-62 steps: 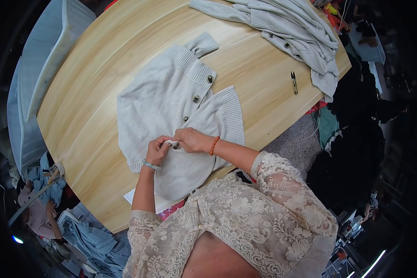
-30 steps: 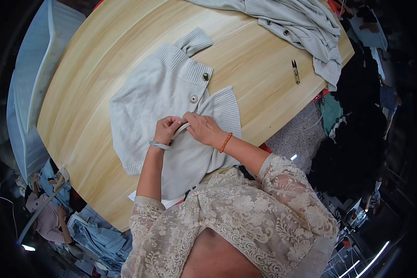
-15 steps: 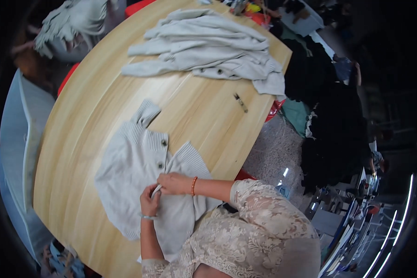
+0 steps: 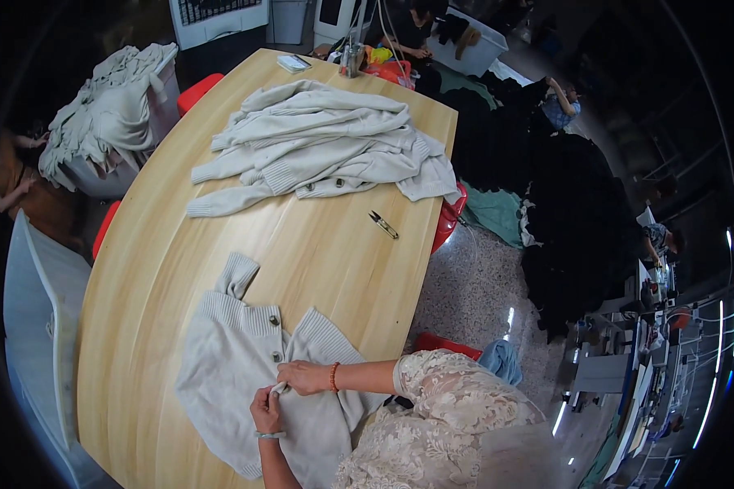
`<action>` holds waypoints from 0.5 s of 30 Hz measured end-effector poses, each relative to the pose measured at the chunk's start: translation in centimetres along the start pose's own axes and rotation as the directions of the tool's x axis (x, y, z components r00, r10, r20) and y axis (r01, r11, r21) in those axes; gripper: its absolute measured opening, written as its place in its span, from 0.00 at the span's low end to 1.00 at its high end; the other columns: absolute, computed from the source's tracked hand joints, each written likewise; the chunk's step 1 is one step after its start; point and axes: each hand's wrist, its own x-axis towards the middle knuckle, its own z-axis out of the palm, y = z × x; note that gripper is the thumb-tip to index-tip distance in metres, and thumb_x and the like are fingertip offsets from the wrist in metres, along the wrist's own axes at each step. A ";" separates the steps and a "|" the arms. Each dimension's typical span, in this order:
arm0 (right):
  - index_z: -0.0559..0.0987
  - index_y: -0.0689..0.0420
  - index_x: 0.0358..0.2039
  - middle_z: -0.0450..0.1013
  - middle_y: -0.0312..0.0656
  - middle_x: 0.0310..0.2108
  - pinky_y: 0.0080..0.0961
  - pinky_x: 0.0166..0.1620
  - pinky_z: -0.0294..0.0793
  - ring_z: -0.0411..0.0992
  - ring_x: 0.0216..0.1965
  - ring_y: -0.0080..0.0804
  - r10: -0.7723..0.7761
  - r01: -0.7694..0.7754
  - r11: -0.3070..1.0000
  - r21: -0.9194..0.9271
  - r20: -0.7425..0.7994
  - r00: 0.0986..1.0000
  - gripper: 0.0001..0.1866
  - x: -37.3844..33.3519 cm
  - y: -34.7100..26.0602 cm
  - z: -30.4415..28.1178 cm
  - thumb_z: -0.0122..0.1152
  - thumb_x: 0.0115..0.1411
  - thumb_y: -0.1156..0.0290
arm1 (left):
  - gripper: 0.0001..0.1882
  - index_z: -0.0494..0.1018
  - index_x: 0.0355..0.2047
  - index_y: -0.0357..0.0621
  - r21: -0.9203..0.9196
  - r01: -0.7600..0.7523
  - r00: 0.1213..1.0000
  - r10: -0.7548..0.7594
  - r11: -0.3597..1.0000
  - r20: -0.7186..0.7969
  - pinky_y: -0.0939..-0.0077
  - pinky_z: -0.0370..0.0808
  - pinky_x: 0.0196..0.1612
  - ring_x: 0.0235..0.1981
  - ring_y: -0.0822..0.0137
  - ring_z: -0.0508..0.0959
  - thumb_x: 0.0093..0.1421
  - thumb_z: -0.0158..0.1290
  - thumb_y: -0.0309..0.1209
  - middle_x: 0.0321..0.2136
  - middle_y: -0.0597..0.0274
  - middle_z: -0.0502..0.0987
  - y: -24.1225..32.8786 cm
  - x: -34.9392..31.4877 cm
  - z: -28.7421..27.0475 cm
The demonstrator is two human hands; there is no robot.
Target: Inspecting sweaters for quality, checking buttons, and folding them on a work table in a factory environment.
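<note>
A light grey knitted cardigan (image 4: 224,371) lies on the wooden table in front of me, with dark buttons and ribbed edges showing. My left hand (image 4: 267,410) is closed in a pinch on its front band, below the visible buttons. Right beside it, my right hand (image 4: 304,378) grips the same band, fingers pressed together. What lies between the fingertips, beyond a fold of knit, is too small to make out. One ribbed sleeve end spreads to the right of my right hand.
Several more grey cardigans (image 4: 326,138) are piled across the far part of the table (image 4: 163,269). Small thread snips (image 4: 383,224) lie near its right edge. A bin heaped with grey knitwear (image 4: 110,114) stands at far left; a big black fabric heap (image 4: 575,236) is at right.
The view has shifted, so the table sits lower and more of the room's far side shows. Both hands keep hold of the cardigan's front band, in nearly the same spot.
</note>
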 end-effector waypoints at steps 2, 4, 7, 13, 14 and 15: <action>0.75 0.62 0.23 0.67 0.47 0.25 0.36 0.36 0.69 0.70 0.32 0.47 -0.013 0.013 1.000 -0.024 -0.022 1.000 0.04 -0.1 0.3 0.0 0.52 0.45 0.81 | 0.07 0.73 0.35 0.34 0.020 -0.018 0.999 0.017 1.000 0.037 0.83 0.69 0.37 0.30 0.77 0.71 0.59 0.46 0.21 0.28 0.65 0.75 0.0 0.0 -0.1; 0.74 0.62 0.22 0.67 0.48 0.25 0.36 0.34 0.69 0.71 0.31 0.48 -0.058 0.058 0.998 0.018 0.007 0.998 0.03 -0.1 0.4 -0.2 0.51 0.46 0.80 | 0.07 0.73 0.35 0.34 0.030 -0.051 0.997 0.049 0.998 0.059 0.83 0.69 0.38 0.30 0.77 0.72 0.59 0.46 0.21 0.27 0.65 0.75 -0.3 0.0 -0.1; 0.73 0.63 0.22 0.68 0.49 0.25 0.35 0.33 0.69 0.71 0.30 0.49 -0.090 0.089 0.995 0.034 0.033 0.995 0.03 -0.2 -0.3 0.3 0.50 0.46 0.80 | 0.06 0.73 0.34 0.34 -0.033 -0.044 0.996 0.046 0.998 0.074 0.83 0.69 0.38 0.30 0.77 0.72 0.59 0.46 0.20 0.27 0.65 0.74 -1.2 -0.1 0.0; 0.73 0.61 0.24 0.70 0.51 0.27 0.40 0.37 0.69 0.71 0.34 0.50 -0.059 0.052 0.994 0.095 0.071 0.996 0.08 -0.9 -1.4 -1.3 0.55 0.48 0.69 | 0.03 0.73 0.30 0.35 -0.056 0.016 0.996 -0.011 0.998 0.086 0.84 0.69 0.35 0.29 0.78 0.71 0.57 0.50 0.21 0.26 0.68 0.74 -0.3 -0.9 -1.0; 0.73 0.60 0.26 0.69 0.50 0.28 0.42 0.37 0.69 0.71 0.34 0.50 -0.026 0.024 0.999 0.040 0.066 0.997 0.08 -1.2 -1.6 -1.9 0.56 0.50 0.68 | 0.03 0.74 0.28 0.35 -0.011 0.100 0.991 -0.098 0.995 0.091 0.85 0.68 0.34 0.29 0.79 0.71 0.56 0.52 0.23 0.26 0.69 0.74 0.2 -1.0 -1.2; 0.73 0.60 0.26 0.69 0.50 0.28 0.42 0.37 0.69 0.71 0.34 0.50 -0.026 0.023 0.999 0.042 0.064 0.998 0.08 -1.4 -1.2 -2.3 0.56 0.50 0.68 | 0.04 0.74 0.27 0.35 0.034 0.183 0.978 -0.185 0.983 0.092 0.85 0.68 0.33 0.29 0.80 0.70 0.55 0.54 0.24 0.26 0.70 0.75 0.5 -1.1 -1.3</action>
